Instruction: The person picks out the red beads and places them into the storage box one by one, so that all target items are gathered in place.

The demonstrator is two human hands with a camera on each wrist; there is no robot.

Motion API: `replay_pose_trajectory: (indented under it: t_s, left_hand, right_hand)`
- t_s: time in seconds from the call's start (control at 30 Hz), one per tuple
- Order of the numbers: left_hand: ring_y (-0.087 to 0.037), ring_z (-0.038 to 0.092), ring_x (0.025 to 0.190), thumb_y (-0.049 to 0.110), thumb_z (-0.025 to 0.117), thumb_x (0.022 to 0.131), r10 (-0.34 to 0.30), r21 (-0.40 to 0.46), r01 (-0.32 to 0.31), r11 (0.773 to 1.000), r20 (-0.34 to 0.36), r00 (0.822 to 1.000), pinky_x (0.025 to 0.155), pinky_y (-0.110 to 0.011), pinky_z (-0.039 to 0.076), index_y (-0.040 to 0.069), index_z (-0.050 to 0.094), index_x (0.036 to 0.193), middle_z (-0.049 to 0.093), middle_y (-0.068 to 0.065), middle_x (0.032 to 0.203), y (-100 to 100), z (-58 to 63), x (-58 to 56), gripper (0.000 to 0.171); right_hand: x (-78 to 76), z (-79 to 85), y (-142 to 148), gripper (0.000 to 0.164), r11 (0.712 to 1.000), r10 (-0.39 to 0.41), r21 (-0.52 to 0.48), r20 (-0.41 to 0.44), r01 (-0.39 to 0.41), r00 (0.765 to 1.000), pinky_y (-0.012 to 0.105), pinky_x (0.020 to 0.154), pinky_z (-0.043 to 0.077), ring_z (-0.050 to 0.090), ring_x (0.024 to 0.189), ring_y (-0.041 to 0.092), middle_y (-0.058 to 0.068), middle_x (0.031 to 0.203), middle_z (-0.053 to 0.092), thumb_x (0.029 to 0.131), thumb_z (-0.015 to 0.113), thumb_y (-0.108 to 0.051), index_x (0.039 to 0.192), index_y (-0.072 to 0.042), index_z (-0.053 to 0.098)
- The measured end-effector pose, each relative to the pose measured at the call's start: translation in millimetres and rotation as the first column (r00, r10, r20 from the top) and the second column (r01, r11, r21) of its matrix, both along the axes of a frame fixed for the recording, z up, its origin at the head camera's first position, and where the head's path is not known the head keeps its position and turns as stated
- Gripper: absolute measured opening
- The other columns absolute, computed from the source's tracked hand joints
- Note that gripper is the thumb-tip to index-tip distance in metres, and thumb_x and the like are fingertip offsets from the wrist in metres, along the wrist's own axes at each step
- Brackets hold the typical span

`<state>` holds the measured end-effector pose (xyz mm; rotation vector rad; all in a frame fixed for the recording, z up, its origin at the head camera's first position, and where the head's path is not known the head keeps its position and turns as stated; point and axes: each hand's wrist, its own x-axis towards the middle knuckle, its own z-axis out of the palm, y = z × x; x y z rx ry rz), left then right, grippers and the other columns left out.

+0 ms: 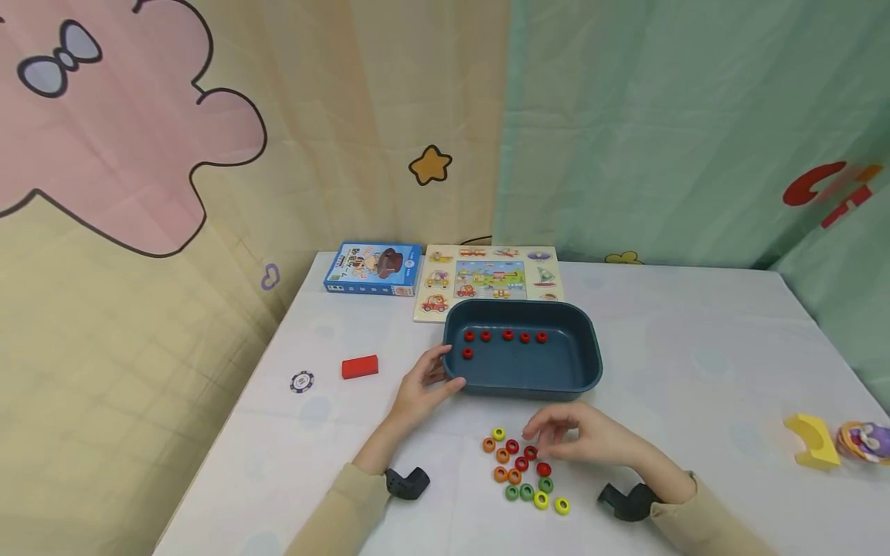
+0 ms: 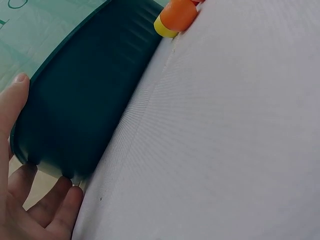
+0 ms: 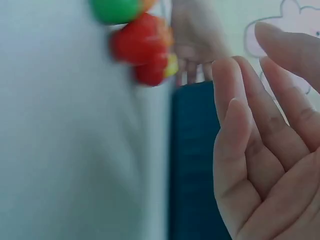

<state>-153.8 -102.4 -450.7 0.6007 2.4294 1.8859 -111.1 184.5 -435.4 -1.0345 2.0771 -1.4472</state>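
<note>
A dark blue plastic bin [image 1: 521,390] sits mid-table with several red beads [image 1: 508,335] in it, most in a row along its far side. My left hand [image 1: 421,390] holds the bin's near left corner, thumb on the rim and fingers around the end wall; the left wrist view shows this grip on the bin [image 2: 75,90] closely. Just right of a loose group of red, orange, yellow and green beads [image 1: 514,476] hovers my right hand [image 1: 584,434]. Its fingers are loosely bent, and the right wrist view shows nothing between the fingers [image 3: 267,117].
Behind the bin lie a picture puzzle board [image 1: 490,270] and a blue game box [image 1: 373,269]. To the left are a red block [image 1: 359,367] and a poker chip [image 1: 302,381]. A yellow arch block [image 1: 813,442] and a round purple-and-orange toy [image 1: 865,442] stand far right.
</note>
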Motion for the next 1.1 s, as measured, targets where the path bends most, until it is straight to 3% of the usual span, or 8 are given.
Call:
replay_pose_trajectory:
  t_s: [0.2, 0.57, 0.93, 1.03, 1.1]
  left_hand:
    - [-0.036, 0.049, 0.109, 0.020, 0.067, 0.081, 0.012, 0.001, -0.012, 1.000, 0.004, 1.000, 0.091, -0.047, 0.040, 0.002, 0.039, 0.130, 0.044, -0.021, 0.129, 0, -1.1, 0.3, 0.059]
    - [-0.032, 0.048, 0.110, 0.022, 0.066, 0.081, 0.023, -0.030, -0.022, 0.999, 0.015, 1.000, 0.092, -0.045, 0.041, 0.005, 0.039, 0.131, 0.043, -0.018, 0.131, 1, -2.5, 0.5, 0.060]
    - [-0.033, 0.049, 0.110, 0.019, 0.066, 0.081, 0.012, -0.009, -0.012, 1.000, -0.004, 1.000, 0.091, -0.047, 0.040, 0.002, 0.039, 0.131, 0.044, -0.020, 0.130, 2, 0.3, 1.0, 0.059]
    - [-0.033, 0.049, 0.110, 0.019, 0.066, 0.081, 0.008, -0.005, -0.008, 1.000, -0.004, 1.000, 0.091, -0.047, 0.040, 0.002, 0.039, 0.131, 0.044, -0.021, 0.130, 1, 0.1, 1.1, 0.059]
    - [-0.034, 0.048, 0.110, 0.018, 0.066, 0.081, 0.004, -0.002, -0.004, 1.000, -0.004, 1.000, 0.091, -0.047, 0.040, 0.002, 0.039, 0.131, 0.043, -0.022, 0.129, 1, -0.2, 1.2, 0.059]
  right_hand:
    - [0.1, -24.2, -3, 0.026, 0.998, -0.049, 0.047, 0.051, 0.047, 0.998, 0.026, 0.057, 0.050, 0.058, 0.071, 0.014, 0.005, 0.090, 0.063, 0.079, 0.068, -0.018, 0.103, -0.010, 0.062]
    - [-0.1, -41.8, -7, 0.028, 0.988, -0.125, 0.092, -0.031, 0.127, 0.992, 0.022, 0.045, 0.044, 0.051, 0.054, 0.009, 0.002, 0.075, 0.062, 0.075, 0.071, -0.010, 0.102, -0.011, 0.062]
    - [1.5, -36.2, -10, 0.024, 0.965, -0.182, 0.179, -0.062, 0.190, 0.981, 0.023, 0.045, 0.045, 0.052, 0.053, 0.008, -0.008, 0.073, 0.060, 0.073, 0.073, -0.026, 0.095, -0.022, 0.064]
    - [2.6, -24.2, -10, 0.024, 0.960, -0.190, 0.193, -0.080, 0.202, 0.979, 0.023, 0.052, 0.047, 0.053, 0.060, 0.007, -0.009, 0.078, 0.060, 0.074, 0.073, -0.025, 0.096, -0.022, 0.064]
    - [3.0, -7.5, -10, 0.023, 0.966, -0.176, 0.171, -0.118, 0.195, 0.977, 0.024, 0.056, 0.048, 0.054, 0.064, 0.007, -0.007, 0.082, 0.061, 0.074, 0.073, -0.019, 0.096, -0.020, 0.064]
